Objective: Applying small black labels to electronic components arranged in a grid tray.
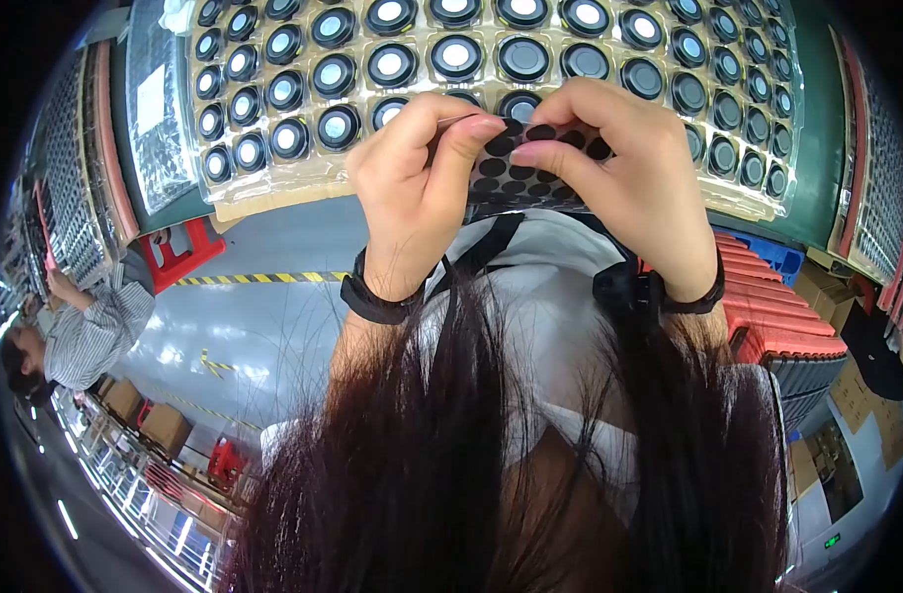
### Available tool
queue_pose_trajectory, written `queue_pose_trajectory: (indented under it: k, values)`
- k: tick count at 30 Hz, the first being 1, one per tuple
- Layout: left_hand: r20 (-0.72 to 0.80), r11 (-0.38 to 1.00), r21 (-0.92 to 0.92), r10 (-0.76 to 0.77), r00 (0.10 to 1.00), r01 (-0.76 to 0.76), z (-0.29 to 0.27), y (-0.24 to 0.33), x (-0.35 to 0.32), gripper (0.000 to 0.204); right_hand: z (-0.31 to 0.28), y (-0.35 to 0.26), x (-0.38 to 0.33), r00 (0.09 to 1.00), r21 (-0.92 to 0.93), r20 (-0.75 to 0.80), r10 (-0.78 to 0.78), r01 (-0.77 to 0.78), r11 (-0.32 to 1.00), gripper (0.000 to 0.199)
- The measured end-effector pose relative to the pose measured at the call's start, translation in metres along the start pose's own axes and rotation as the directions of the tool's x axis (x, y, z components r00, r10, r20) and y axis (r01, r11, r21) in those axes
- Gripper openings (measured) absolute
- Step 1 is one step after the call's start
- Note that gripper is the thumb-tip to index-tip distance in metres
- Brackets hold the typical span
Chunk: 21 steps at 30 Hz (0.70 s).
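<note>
My left hand point(417, 178) and my right hand point(619, 168) are raised together and both pinch a small clear sheet of round black stickers point(530, 168). My left thumb and forefinger nip its top left corner. My right fingers hold its right side. Just beyond my hands lies a clear blister tray point(214, 193) holding several rows of round black rings, many with pale centres. Both wrists wear a black band. My long dark hair hangs over the lower part of the view.
The tray rests on a green-topped bench point(817, 148). Another clear tray point(160, 109) lies at the left. A person in a striped shirt point(86, 331) is at the far left. Red stacked crates point(782, 316), cardboard boxes and a grey floor with yellow-black tape show below.
</note>
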<state>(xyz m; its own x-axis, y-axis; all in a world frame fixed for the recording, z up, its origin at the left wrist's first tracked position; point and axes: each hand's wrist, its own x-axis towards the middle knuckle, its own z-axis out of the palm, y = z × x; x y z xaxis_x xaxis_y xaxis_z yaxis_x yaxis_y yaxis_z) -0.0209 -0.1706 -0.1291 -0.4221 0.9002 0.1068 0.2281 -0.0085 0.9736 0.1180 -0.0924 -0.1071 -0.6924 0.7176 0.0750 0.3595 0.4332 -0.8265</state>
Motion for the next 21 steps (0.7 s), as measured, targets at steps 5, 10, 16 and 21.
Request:
queue_pose_trajectory:
  k: [5,10,16,21]
  values:
    - [0.068,0.997,0.034,0.064,0.996,-0.066,0.0,-0.003,0.002,0.003,-0.001,0.005,-0.003,0.999,0.047,-0.024,-0.021,0.022,0.999,0.013]
    - [0.072,0.983,0.089,0.154,0.986,-0.16,0.003,-0.006,0.002,0.004,-0.002,0.009,-0.003,1.0,0.128,-0.005,0.027,-0.027,0.991,0.012]
    - [-0.052,0.999,0.045,0.007,0.999,-0.005,0.008,-0.003,-0.003,0.005,0.002,0.005,-0.001,0.979,0.135,-0.203,-0.034,0.062,0.989,0.013]
    - [-0.073,0.998,0.055,-0.002,0.997,0.006,0.007,-0.001,-0.002,0.006,0.002,0.006,-0.002,0.969,0.116,-0.244,-0.029,0.059,0.991,0.012]
